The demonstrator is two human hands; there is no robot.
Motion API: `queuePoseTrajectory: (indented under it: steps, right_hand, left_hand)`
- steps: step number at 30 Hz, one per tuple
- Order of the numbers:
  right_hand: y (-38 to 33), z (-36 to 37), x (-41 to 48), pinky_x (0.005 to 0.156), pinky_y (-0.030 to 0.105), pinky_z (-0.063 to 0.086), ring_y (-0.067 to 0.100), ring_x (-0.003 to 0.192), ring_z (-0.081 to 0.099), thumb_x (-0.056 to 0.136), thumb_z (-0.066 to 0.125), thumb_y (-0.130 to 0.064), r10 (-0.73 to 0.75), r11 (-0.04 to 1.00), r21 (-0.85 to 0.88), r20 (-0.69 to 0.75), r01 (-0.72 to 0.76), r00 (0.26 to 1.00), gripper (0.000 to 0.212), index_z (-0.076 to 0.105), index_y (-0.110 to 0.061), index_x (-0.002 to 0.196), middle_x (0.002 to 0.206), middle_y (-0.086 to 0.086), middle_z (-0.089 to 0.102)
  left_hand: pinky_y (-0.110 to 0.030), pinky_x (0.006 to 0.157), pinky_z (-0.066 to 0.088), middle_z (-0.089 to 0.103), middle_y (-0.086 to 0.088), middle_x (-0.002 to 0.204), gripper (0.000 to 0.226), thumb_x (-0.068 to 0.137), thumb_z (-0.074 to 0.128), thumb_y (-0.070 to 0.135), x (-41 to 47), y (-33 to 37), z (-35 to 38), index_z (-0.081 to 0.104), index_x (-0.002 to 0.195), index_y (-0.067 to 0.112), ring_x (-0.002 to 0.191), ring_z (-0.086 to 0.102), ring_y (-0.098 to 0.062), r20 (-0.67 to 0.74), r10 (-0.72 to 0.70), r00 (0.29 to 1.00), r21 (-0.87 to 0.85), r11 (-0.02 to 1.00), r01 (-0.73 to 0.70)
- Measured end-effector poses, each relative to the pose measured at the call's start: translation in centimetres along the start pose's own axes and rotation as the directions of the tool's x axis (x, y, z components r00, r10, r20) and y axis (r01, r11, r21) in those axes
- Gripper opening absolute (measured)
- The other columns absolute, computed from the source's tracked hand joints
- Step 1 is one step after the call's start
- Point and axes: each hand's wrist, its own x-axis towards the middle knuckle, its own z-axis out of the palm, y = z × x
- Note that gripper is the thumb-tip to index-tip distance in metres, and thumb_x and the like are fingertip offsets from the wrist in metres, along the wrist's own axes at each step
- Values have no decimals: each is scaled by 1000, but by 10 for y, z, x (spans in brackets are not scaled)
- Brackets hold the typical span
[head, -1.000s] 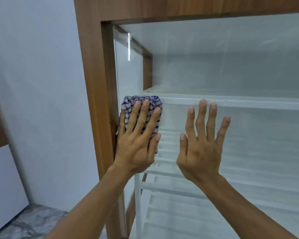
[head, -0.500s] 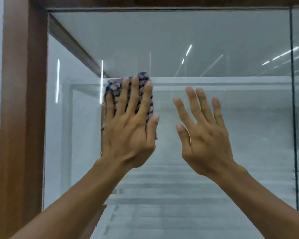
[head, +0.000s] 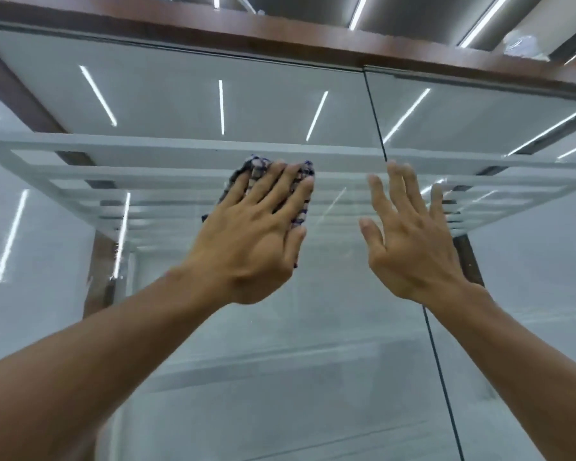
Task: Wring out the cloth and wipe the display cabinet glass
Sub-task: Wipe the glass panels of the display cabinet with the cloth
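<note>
My left hand lies flat with straight fingers on a blue-and-white checked cloth, pressing it against the display cabinet glass. Most of the cloth is hidden under the hand; its edges show above the fingertips and beside the thumb. My right hand is raised to the right of it, fingers spread and straight, flat at the glass with nothing in it. It sits over the dark vertical seam between two panes.
A brown wooden frame runs along the cabinet's top. Behind the glass are white slatted shelves. Ceiling light strips reflect in the panes. A wooden post stands inside at the left.
The view has tilted upward. My left hand with the cloth has slid up and to the right along the glass, away from the left frame, and my right hand has followed beside it.
</note>
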Motion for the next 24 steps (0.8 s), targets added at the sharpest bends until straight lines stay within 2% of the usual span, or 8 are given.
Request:
queuePoseTrajectory:
  steps: [2,4,10,13,18,21,24]
  right_hand:
    - [12,3,-8,125,31,-18,4,153,-21,100,21,-43,25,991,133,-17,-22,1000,70,-3,-22,163,170,-3,-16]
    - [16,6,-8,125,25,-15,1,154,-15,106,27,-32,40,972,235,-66,-23,997,66,-4,-18,163,171,-3,-11]
    - [22,5,-14,126,24,-5,7,156,3,107,25,-19,70,926,377,-151,-8,986,58,10,-15,163,171,1,11]
    - [25,5,-23,126,25,-6,6,156,1,102,21,-27,53,936,353,-126,-5,991,62,10,-16,163,171,0,7]
    - [3,6,-38,128,36,-9,10,157,-9,106,15,-31,91,972,222,-65,-75,994,60,4,-14,162,172,3,-3]
    - [-38,10,-36,127,36,-11,13,157,-11,102,10,-36,43,977,210,-58,-30,997,64,11,-14,162,172,4,-3]
    - [-86,16,-25,127,42,-11,15,157,-12,104,10,-38,-45,972,231,-1,44,999,63,5,-16,163,172,4,-6]
  left_hand:
    - [-43,128,-14,-17,2,172,70,100,4,46,24,12,1,-9,165,22,158,-20,-15,-15,-81,997,0,997,81]
    - [-45,128,-14,-16,-1,173,67,105,8,45,55,39,5,-9,165,20,158,-19,-18,-16,-90,996,-20,996,89]
    - [-47,129,-12,-15,-3,173,67,108,11,45,81,103,20,-8,165,15,159,-18,-18,15,-40,999,-62,997,41]
    - [-47,129,-12,-17,-3,173,67,108,9,45,64,107,22,-10,164,15,158,-20,-17,12,-7,1000,-80,997,8]
    - [-46,128,-13,-15,-1,173,64,109,8,45,26,97,22,-7,165,19,158,-19,-16,15,44,999,-100,994,-43]
    - [-45,128,-14,-14,2,173,64,108,12,45,2,61,15,-4,166,21,158,-19,-15,-17,-14,1000,-80,997,13]
    - [-43,127,-17,-17,4,172,65,109,16,43,-27,18,4,-6,165,22,157,-21,-13,-26,-104,994,-44,994,102]
